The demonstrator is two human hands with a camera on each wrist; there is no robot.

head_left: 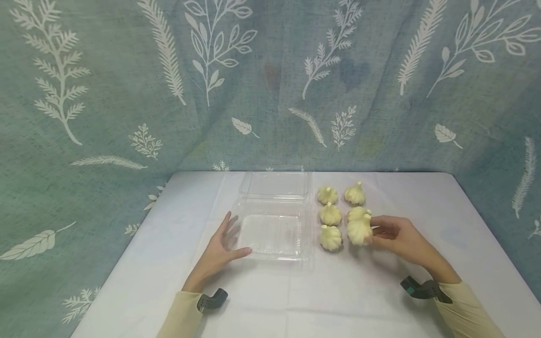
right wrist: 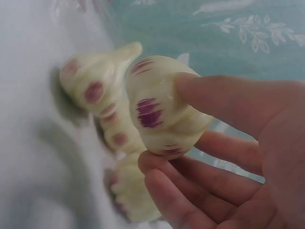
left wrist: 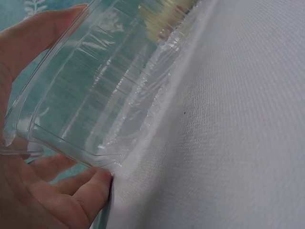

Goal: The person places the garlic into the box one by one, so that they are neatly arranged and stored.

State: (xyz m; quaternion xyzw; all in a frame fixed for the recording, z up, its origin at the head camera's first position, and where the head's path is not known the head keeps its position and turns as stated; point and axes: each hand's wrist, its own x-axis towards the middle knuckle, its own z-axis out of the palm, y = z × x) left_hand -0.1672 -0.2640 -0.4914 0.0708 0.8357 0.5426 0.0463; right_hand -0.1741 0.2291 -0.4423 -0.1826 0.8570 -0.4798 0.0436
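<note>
My right hand point(head_left: 395, 237) pinches a garlic bulb point(head_left: 359, 231) between thumb and fingers. In the right wrist view the held bulb point(right wrist: 159, 112) is pale cream with purple streaks, and other bulbs lie behind it. In the head view, the held bulb partly covers another garlic bulb point(head_left: 357, 213). At the left, my left hand point(head_left: 220, 249) spreads thumb and fingers around the near left corner of a clear plastic clamshell box point(head_left: 270, 257). Up close in the left wrist view, fingertips point(left wrist: 100, 186) touch the wall of the box point(left wrist: 90, 95). Its lid point(head_left: 274, 184) lies folded back on the far side.
To the right of the box, garlic bulbs stand in a column: far point(head_left: 327, 195), middle point(head_left: 330, 214) and near point(head_left: 331, 238). Another bulb point(head_left: 355, 194) sits at the back right. A white cloth point(head_left: 338, 300) covers the table; a leaf-patterned curtain point(head_left: 270, 94) hangs behind.
</note>
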